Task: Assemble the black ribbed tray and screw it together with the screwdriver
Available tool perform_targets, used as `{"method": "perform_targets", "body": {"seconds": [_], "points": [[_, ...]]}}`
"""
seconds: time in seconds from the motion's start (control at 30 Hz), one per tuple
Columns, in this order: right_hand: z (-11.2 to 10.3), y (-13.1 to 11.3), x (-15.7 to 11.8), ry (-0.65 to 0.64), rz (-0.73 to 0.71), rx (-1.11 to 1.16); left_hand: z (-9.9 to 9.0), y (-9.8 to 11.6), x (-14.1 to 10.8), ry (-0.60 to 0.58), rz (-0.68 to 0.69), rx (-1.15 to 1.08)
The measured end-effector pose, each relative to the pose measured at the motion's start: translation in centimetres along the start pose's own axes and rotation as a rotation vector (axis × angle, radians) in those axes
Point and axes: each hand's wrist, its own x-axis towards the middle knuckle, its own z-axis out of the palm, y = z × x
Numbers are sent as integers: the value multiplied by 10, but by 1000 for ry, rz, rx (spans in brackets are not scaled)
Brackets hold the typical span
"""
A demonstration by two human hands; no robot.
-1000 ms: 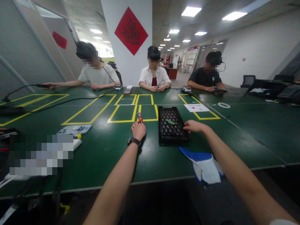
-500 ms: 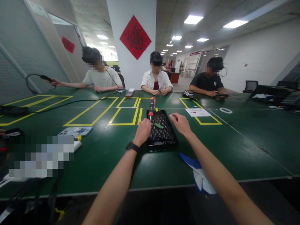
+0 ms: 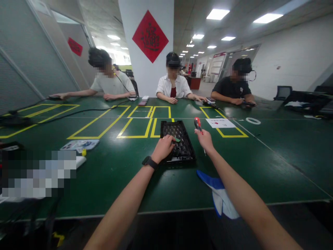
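Note:
A black tray (image 3: 191,150) with many small metallic-looking bits in it lies in front of me on the green table. My left hand (image 3: 164,147) reaches over the tray's left side, thumb and fingers pinching the near end of a small green strip (image 3: 177,140). From here I cannot make out what the strip is exactly. Just right of the tray, my right hand (image 3: 205,140) is closed around a screwdriver (image 3: 197,123) with a red and black handle. Its handle points up and its thin shaft shows below the hand.
Blue and white gloves (image 3: 221,196) hang over the table's near edge by my right forearm. A paper sheet (image 3: 220,123) and a white ring (image 3: 253,121) lie to the right. Left are a phone-like flat item (image 3: 79,144) and cables. Three people sit opposite.
The screwdriver has passed from my left hand to my right hand. My left hand has moved right over the tray and taken hold of the green strip.

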Motion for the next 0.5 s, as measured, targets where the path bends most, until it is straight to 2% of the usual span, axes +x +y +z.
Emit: {"method": "perform_targets", "body": {"seconds": [0.07, 0.17, 0.23, 0.3, 0.5], "points": [[2, 13, 2, 45, 29, -306, 6, -5, 8, -16, -18, 68], [10, 23, -2, -14, 105, -543, 15, -13, 19, -69, -11, 115], [13, 25, -5, -72, 125, -611, 19, -19, 22, -149, -42, 94], [15, 25, -7, -105, 121, -652, 23, -25, 23, -178, -88, 59], [15, 22, -9, -146, 92, -719, 25, -28, 20, -102, -87, 42]]}}
